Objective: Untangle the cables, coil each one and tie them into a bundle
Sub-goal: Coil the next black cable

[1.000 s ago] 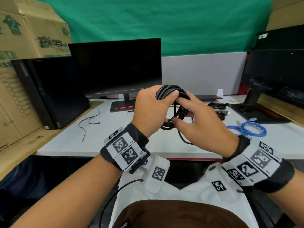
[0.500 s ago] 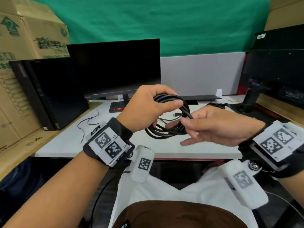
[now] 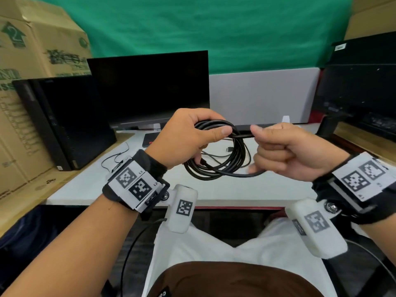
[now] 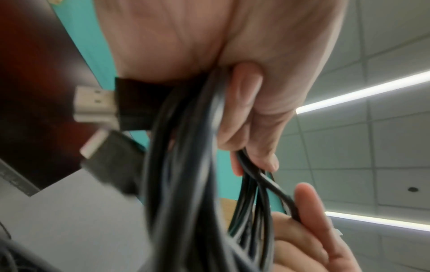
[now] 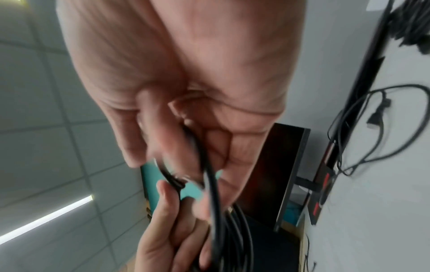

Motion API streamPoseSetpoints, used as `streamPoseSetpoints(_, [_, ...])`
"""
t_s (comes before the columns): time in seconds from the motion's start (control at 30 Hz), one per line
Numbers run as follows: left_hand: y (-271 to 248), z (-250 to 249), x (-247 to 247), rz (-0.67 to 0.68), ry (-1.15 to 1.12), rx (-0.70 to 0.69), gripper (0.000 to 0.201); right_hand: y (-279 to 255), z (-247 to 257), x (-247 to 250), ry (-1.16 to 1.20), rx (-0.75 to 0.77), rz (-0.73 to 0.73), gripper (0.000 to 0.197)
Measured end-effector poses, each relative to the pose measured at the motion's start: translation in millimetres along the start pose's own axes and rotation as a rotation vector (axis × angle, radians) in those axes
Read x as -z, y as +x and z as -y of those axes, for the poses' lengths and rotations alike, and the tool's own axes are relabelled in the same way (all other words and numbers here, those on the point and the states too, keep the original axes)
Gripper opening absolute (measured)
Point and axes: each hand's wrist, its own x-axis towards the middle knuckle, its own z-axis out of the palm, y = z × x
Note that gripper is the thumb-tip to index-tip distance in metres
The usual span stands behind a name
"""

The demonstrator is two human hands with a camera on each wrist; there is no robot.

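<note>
Coiling of one black cable (image 3: 216, 166) looks nearly finished: the left hand (image 3: 188, 140) is curled round the top of its stacked loops, held in the air above the white desk (image 3: 90, 185), while the right hand (image 3: 287, 151) pinches a strand at the coil's upper edge, probably to wrap the tail around it. Both connectors (image 4: 97, 104) sit by the left palm. A thin cable (image 3: 216, 150) lies loose on the desk behind, so more coiling and the final bundling remain, as far as I can judge.

Both bare forearms wear black wristbands (image 3: 137, 166) carrying white plates printed with black square markers; white camera pods (image 3: 182, 207) hang beneath; white trousers, brown top.
</note>
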Motion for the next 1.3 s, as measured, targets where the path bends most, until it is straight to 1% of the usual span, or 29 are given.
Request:
streamPoseSetpoints(0.1, [0.5,3.4,0.1,0.016,0.047,0.023,0.002,3.2,2.5,4.8,-0.106,0.000,-0.102,0.049])
streamPoseSetpoints(0.23, [0.3,6.3,0.8,-0.018,0.135,0.051,0.003,5.7,-1.7,9.0,-0.245,0.059,-0.173,0.044])
streamPoseSetpoints(0.3, [0.1,6.4,0.7,-0.042,0.178,0.050,0.007,6.1,-0.1,13.5,-0.247,0.052,-0.146,0.040])
streamPoseSetpoints(0.4, [1.2,6.0,2.1,-0.064,0.291,-0.053,0.009,3.3,4.5,23.1,-0.165,-0.043,-0.031,0.031])
streamPoseSetpoints(0.43, [1.6,5.5,3.7,-0.085,0.311,-0.071,0.009,2.4,3.3,24.4,-0.184,-0.058,-0.015,0.029])
streamPoseSetpoints(0.47, [2.0,6.2,5.8,-0.111,0.318,-0.074,0.009,2.4,0.5,23.9,-0.262,-0.058,-0.023,0.026])
streamPoseSetpoints(0.5, [2.2,8.0,7.9,-0.135,0.316,-0.061,0.009,2.9,-3.3,21.9,-0.412,-0.035,-0.051,0.022])
streamPoseSetpoints(0.53, [2.3,10.0,8.9,-0.146,0.304,-0.032,0.011,4.1,-8.2,19.0,-0.617,0.003,-0.102,0.021])
streamPoseSetpoints(0.57, [1.7,11.2,7.7,-0.145,0.280,0.004,0.011,6.5,-13.8,16.5,-0.827,0.049,-0.180,0.019])
streamPoseSetpoints(0.6, [1.3,11.6,4.8,-0.143,0.243,0.038,0.012,9.8,-19.3,15.2,-0.982,0.089,-0.277,0.018])
streamPoseSetpoints(0.63, [1.3,11.7,0.6,-0.150,0.188,0.072,0.013,12.6,-23.9,14.7,-1.057,0.131,-0.381,0.017])
streamPoseSetpoints(0.67, [1.5,11.8,-4.1,-0.167,0.109,0.113,0.015,14.3,-26.9,13.4,-1.074,0.185,-0.471,0.017])
streamPoseSetpoints(0.73, [2.0,10.9,-12.0,-0.194,-0.102,0.198,0.019,16.1,-29.2,11.3,-1.107,0.282,-0.600,0.018])
streamPoseSetpoints(0.77, [2.4,10.5,-14.8,-0.195,-0.207,0.235,0.020,16.8,-29.3,10.9,-1.119,0.298,-0.634,0.020])
streamPoseSetpoints(0.8, [2.3,9.8,-17.2,-0.195,-0.297,0.266,0.021,17.1,-28.2,10.3,-1.079,0.292,-0.629,0.022])
streamPoseSetpoints(0.83, [2.1,9.3,-19.5,-0.199,-0.372,0.288,0.021,17.3,-26.9,9.4,-0.962,0.262,-0.581,0.025])
streamPoseSetpoints(0.9, [1.1,7.8,-26.6,-0.216,-0.491,0.317,0.020,16.5,-24.3,2.1,-0.585,0.183,-0.376,0.032])
streamPoseSetpoints(0.93, [0.7,6.6,-31.3,-0.219,-0.546,0.333,0.020,15.9,-23.4,-1.5,-0.446,0.171,-0.301,0.039])
streamPoseSetpoints(0.97, [0.6,5.5,-36.1,-0.216,-0.599,0.350,0.019,15.8,-22.6,-4.4,-0.378,0.177,-0.282,0.044])
streamPoseSetpoints(1.0, [0.0,4.3,-39.7,-0.204,-0.636,0.357,0.018,15.8,-21.8,-7.2,-0.348,0.192,-0.310,0.047])
streamPoseSetpoints(1.03, [-0.5,3.9,-42.0,-0.190,-0.621,0.350,0.015,16.7,-21.2,-9.1,-0.348,0.208,-0.368,0.047])
streamPoseSetpoints(1.07, [-1.0,3.9,-42.0,-0.181,-0.513,0.325,0.012,17.6,-20.5,-10.9,-0.358,0.214,-0.428,0.047])
streamPoseSetpoints(1.1, [-1.6,4.9,-40.4,-0.167,-0.317,0.280,0.012,18.8,-20.2,-11.8,-0.374,0.213,-0.464,0.048])
streamPoseSetpoints(1.13, [-2.7,6.1,-38.7,-0.140,-0.084,0.219,0.016,19.1,-20.1,-12.8,-0.406,0.206,-0.471,0.050])
streamPoseSetpoints(1.2, [-4.4,8.4,-36.9,-0.062,0.322,0.065,0.037,18.1,-20.8,-16.3,-0.528,0.207,-0.407,0.053])
streamPoseSetpoints(1.23, [-6.1,8.8,-37.4,-0.024,0.469,-0.014,0.050,16.6,-20.9,-19.1,-0.606,0.225,-0.353,0.050])
streamPoseSetpoints(1.27, [-7.6,7.8,-38.9,0.010,0.574,-0.088,0.059,15.0,-20.2,-21.5,-0.672,0.257,-0.306,0.045])
streamPoseSetpoints(1.3, [-8.3,7.0,-40.3,0.038,0.639,-0.145,0.062,13.4,-19.0,-22.7,-0.714,0.296,-0.278,0.041])
